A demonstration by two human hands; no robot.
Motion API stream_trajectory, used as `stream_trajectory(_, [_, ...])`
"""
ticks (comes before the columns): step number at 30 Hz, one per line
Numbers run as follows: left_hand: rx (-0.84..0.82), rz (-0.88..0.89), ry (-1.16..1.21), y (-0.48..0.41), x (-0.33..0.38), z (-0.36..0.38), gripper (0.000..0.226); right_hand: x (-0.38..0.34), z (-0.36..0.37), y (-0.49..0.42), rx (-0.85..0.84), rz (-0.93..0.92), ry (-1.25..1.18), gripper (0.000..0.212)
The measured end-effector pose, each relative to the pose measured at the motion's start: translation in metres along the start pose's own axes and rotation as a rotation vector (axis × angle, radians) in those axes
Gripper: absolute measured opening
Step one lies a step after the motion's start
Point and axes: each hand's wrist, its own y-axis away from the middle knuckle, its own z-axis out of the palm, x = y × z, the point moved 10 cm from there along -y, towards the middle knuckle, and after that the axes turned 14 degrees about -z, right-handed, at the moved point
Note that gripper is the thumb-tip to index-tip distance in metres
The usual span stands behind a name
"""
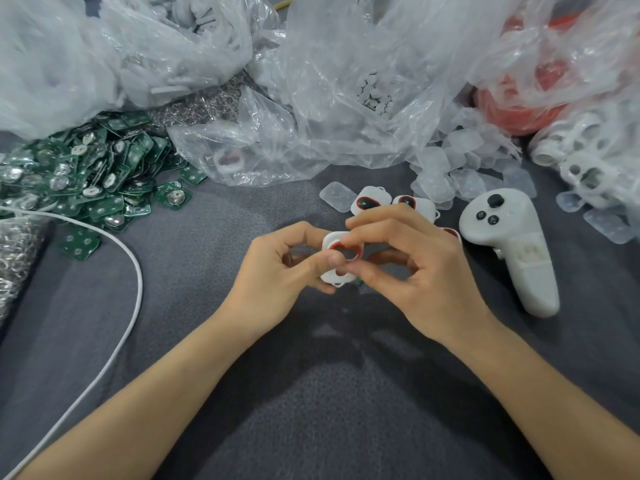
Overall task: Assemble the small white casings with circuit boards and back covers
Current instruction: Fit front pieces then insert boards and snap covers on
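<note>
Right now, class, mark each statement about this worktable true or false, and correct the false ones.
1. The left hand and the right hand both grip one white casing. True.
2. The pile of green circuit boards lies right of the hands. False: it lies to their left.
3. A white game controller lies right of the hands. True.
4. The left hand holds the white cable. False: the cable lies on the grey cloth, untouched.
</note>
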Motion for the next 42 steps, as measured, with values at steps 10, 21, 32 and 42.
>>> stream_trajectory(10, [-0.258,-0.216,0.259,-0.002,-0.017,0.016,0.019,0.005,-0.007,0.002,0.063,0.045,-0.003,0.023])
stream_trajectory(21, [-0.300,-0.289,0.379,0.001,-0.029,0.023,0.021,0.000,0.004,0.000,-0.087,-0.026,0.113,0.017])
stream_trajectory(32, [-0.226,-0.148,0.181,0.001,-0.025,0.023,0.032,0.007,-0.009,0.006,0.091,0.060,0.171,0.015])
stream_trajectory(42, [-0.147,-0.123,0.165,0.004,-0.019,0.024,0.030,0.001,-0.004,0.010,0.122,-0.001,0.223,0.003])
